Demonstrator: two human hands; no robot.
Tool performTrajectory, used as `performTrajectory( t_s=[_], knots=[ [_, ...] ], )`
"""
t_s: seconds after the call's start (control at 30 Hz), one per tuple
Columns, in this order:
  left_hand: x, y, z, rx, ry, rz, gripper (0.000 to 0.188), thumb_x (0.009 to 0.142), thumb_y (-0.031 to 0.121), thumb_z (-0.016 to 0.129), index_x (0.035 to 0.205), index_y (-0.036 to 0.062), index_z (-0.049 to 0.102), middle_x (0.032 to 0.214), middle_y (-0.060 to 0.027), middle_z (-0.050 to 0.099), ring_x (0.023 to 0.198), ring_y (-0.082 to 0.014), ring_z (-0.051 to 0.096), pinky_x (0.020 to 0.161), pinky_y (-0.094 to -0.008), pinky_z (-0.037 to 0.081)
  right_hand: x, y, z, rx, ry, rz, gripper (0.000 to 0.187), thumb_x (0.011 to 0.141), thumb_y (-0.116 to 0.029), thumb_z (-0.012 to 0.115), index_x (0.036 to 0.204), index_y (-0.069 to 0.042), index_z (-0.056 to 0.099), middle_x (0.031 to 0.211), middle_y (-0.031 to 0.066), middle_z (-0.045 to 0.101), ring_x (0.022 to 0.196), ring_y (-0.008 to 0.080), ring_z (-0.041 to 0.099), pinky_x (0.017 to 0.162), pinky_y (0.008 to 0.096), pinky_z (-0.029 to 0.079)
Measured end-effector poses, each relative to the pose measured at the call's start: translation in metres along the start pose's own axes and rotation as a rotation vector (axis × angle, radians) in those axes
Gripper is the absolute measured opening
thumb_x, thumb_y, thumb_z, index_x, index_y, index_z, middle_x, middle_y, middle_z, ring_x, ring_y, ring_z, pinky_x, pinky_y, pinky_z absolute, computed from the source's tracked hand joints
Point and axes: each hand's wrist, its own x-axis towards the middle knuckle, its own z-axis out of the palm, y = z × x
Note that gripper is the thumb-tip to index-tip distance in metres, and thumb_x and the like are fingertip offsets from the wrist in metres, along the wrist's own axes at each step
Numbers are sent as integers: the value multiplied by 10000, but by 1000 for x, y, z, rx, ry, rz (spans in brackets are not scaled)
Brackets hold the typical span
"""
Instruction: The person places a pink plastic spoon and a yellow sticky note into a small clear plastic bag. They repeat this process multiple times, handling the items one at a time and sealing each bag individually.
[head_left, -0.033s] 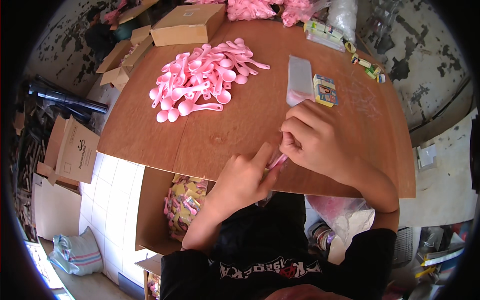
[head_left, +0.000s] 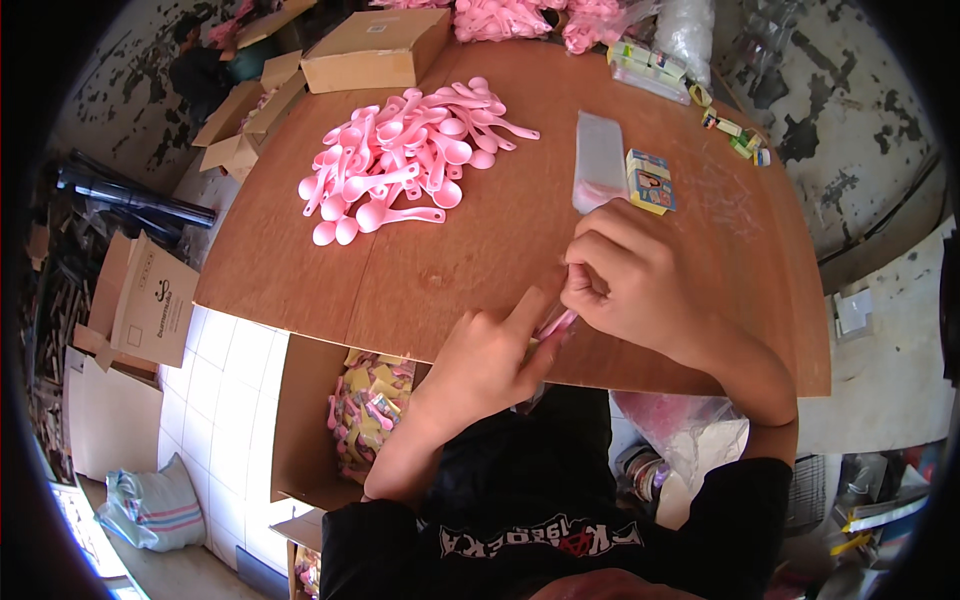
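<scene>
Near the table's front edge, my left hand [head_left: 487,352] is closed around a pink spoon [head_left: 556,324] that seems to be in a clear plastic bag; most of it is hidden by the fingers. Just right of it and a little farther away, my right hand [head_left: 632,285] is closed in a pinch at the bag's upper end. What its fingertips grip is too small to make out. Beyond that hand lie a stack of clear plastic bags [head_left: 599,150] and a small stack of printed cards [head_left: 652,180]. A heap of pink spoons [head_left: 400,160] covers the table's far left part.
The brown wooden table [head_left: 480,245] carries a closed cardboard box [head_left: 376,50] and bags of pink spoons [head_left: 500,18] at the back. Below its front edge, an open carton [head_left: 305,430] holds packed spoons. Small card bundles [head_left: 735,135] lie at the right rim.
</scene>
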Motion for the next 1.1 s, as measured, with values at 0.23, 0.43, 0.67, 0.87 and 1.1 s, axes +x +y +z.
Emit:
performTrajectory(
  t_s=[0.23, 0.43, 0.67, 0.87, 1.1],
  knots=[
    [1, 2, -1, -98, 23, 156, 555, 837, 39, 651, 1367, 33, 484, 802, -202, 681, 684, -376, 675, 599, -421, 548, -7, 5, -11, 394, 67, 236, 127, 667, 33, 656, 719, -36, 561, 727, 69, 571, 653, 188, 565, 606, 306, 455],
    [-10, -2, 4, -403, 290, 84, 581, 858, 7, 685, 1395, 27, 463, 975, -157, 727, 821, -193, 733, 694, -285, 552, -7, 49, -65, 752, 293, 687, 56, 808, -61, 608, 855, -32, 612, 807, 25, 589, 805, 132, 599, 758, 262, 469],
    [-8, -5, 6, -554, 339, 32, 643, 884, 33, 688, 1443, 7, 371, 991, -138, 723, 882, -146, 694, 769, -272, 537, -91, 244, -83, 584, -62, 1025, 239, 864, -162, 601, 1064, -46, 660, 1057, 30, 655, 999, 191, 606, 929, 408, 447],
    [-4, -7, 9, -636, 316, -40, 613, 888, 26, 687, 1423, -3, 388, 1042, -136, 709, 957, -145, 675, 832, -272, 520, -145, 238, -34, -354, 265, 968, 267, 868, -144, 673, 1111, -35, 687, 959, 48, 703, 892, 150, 651, 816, 332, 506],
    [5, -1, 19, -722, 300, -2, 612, 893, 3, 676, 1430, -6, 381, 1077, -133, 696, 1008, -169, 673, 864, -283, 521, -25, 43, -25, 677, -117, 335, 487, 850, -314, 752, 1218, -20, 629, 1173, 113, 656, 1098, 193, 605, 957, 357, 452]
  ],
)
